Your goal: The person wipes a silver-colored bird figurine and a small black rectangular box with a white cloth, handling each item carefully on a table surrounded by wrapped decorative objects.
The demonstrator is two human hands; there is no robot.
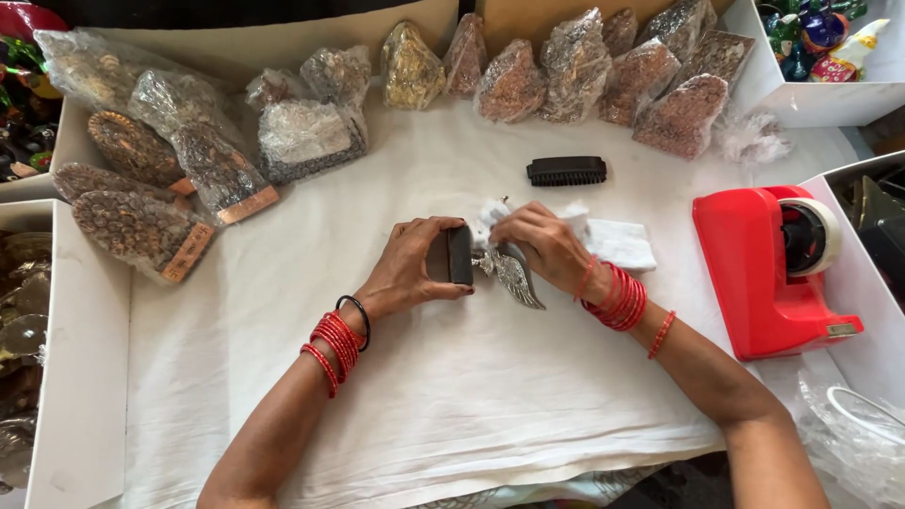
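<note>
Silver winged figurine [514, 273] w/ dark rectangular base [458, 254] sits at centre of the white-cloth surface [452, 405]. Left hand [410, 269] wraps the base, fingers closed on it; right hand [542, 247] grips the figurine w/ a white cloth [490, 215] pressed on top. Folded white pad [619, 243] just at 3 o'clock. Black brush [567, 171] at 12–1, apart. Red tape dispenser [768, 273] far at 3. Wrapped figurines [575, 66] along 12; more at 10.

- Clear plastic-wrapped brown figures [603, 71] line the top centre and upper right of the frame
- More wrapped pieces [179, 141] lie upper left, two with orange-brown rectangular label tags [247, 205]
- Loose clear wrapping [853, 424] sits lower right
</note>
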